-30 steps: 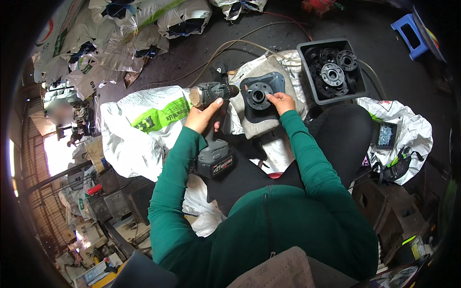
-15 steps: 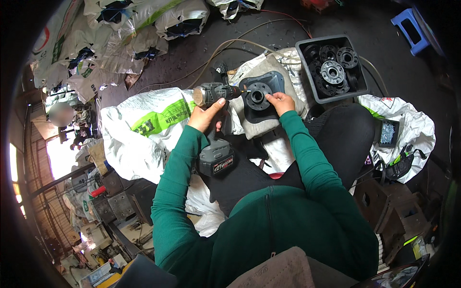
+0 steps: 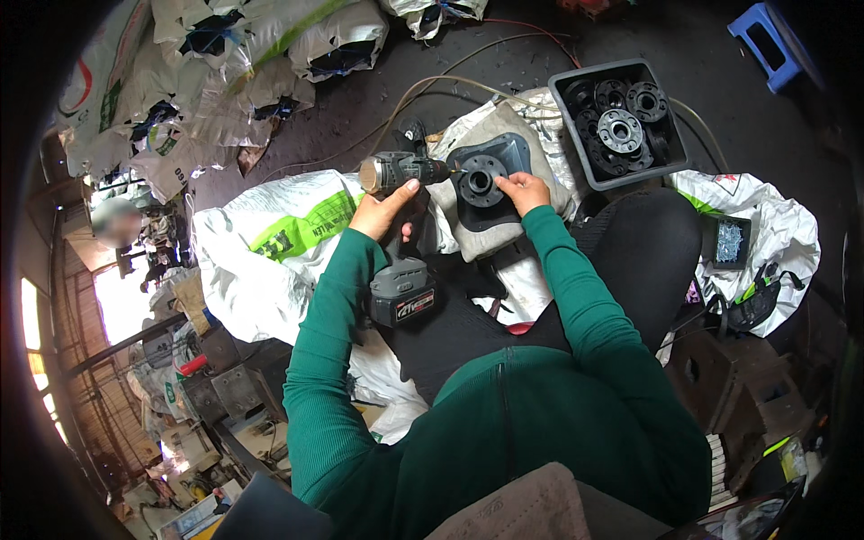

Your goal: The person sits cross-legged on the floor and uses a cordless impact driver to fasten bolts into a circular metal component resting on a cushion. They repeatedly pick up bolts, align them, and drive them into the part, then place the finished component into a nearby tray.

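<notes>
Little has moved since the earlier frames: the left hand (image 3: 382, 209) still grips the cordless drill (image 3: 402, 236) and the right hand (image 3: 522, 191) still rests on the dark part, with the drill's nose staying at that part's left edge.

The left hand is closed around the drill's handle, thumb laid up along the body. The drill points to the person's right, its battery block hanging low above the lap. The bit is too small to make out.

The right hand lies with fingers curled on the right edge of a round black flange (image 3: 480, 177). This flange sits on a dark squarish plate (image 3: 490, 202), which rests on a grey cloth pad in front of the person's knees. Whether the fingers pinch the flange or only press on it cannot be told.

Behind the plate stands a black crate (image 3: 569, 101) holding more round flanges. White woven sacks (image 3: 261, 243) spread over the floor on the left. A small black box of screws (image 3: 727, 241) sits on a white sack at the right. The person's green sleeves hide the lap, and the picture's rim is dark and bent.
</notes>
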Demonstrator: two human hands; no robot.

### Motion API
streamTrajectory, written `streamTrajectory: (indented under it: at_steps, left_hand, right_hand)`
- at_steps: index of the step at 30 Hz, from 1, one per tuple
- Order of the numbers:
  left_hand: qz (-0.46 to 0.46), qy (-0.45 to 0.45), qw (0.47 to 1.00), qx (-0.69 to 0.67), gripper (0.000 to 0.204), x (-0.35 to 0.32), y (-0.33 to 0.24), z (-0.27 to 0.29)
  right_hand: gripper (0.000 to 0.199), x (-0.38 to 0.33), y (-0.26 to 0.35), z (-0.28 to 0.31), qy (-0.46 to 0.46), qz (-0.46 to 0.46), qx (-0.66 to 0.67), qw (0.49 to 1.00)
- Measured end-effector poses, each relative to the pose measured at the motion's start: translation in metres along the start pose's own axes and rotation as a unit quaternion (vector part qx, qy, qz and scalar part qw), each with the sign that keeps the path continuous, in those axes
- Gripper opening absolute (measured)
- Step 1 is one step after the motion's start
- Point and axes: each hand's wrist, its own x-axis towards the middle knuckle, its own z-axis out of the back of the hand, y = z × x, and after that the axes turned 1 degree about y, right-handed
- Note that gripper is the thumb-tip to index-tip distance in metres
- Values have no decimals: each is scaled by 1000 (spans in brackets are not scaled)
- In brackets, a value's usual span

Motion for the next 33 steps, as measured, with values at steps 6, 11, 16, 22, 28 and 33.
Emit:
streamTrajectory:
  at_steps: [6,11,16,22,28,33]
  left_hand:
    - [-3,3,994,110,42,4,-3,1]
    - [-91,-8,965,246,47,9,-6,-8]
    - [-79,7,953,291,49,16,-13,-12]
    - [-93,-3,944,316,53,23,-10,-14]
    - [-66,16,950,304,54,29,-6,-12]
    - [-101,6,954,283,49,31,-4,-13]
  right_hand:
    - [38,1,-3,0,6,-3,15,1000]
    - [38,3,-8,-3,1,-5,35,999]
    - [38,3,-7,-3,0,-23,33,999]
    - [44,4,-5,-4,7,-64,78,995]
    - [45,12,-15,0,47,-49,58,996]
    - [44,16,-11,2,56,-53,28,997]
